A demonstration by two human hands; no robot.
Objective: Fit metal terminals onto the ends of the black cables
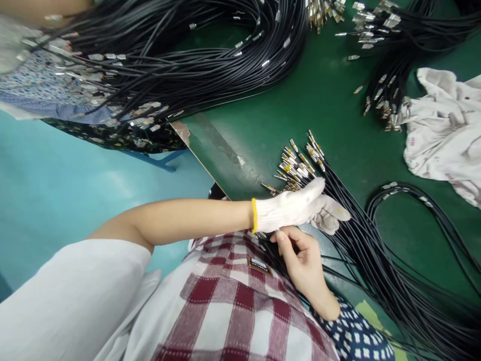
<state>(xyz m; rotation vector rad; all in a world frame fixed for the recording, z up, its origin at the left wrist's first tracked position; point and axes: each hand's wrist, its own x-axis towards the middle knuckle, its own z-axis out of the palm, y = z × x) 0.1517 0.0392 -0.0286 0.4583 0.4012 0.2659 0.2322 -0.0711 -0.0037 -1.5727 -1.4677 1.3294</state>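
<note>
My left hand [306,205], in a white glove with a yellow cuff, reaches across a bundle of black cables [361,225]. Its thumb and a long finger are stretched apart, while the lower fingers curl loosely. Just beyond the glove fan out the bundle's metal connector ends [295,168], some with yellow marks. Bare and close to my apron, my right hand [302,253] pinches thumb and forefinger together below the glove's wrist. A thin black cable seems to be in that pinch, its tip mostly hidden. More black cables with metal ends [263,245] lie under this hand, against the apron.
A large heap of black cables [225,75] spans the upper left, with another person's arm and clothing behind it. More cables [413,30] lie at the upper right, near a crumpled white cloth [447,135]. The green table [210,145] has a worn corner; a blue stool leg [158,163] stands beyond.
</note>
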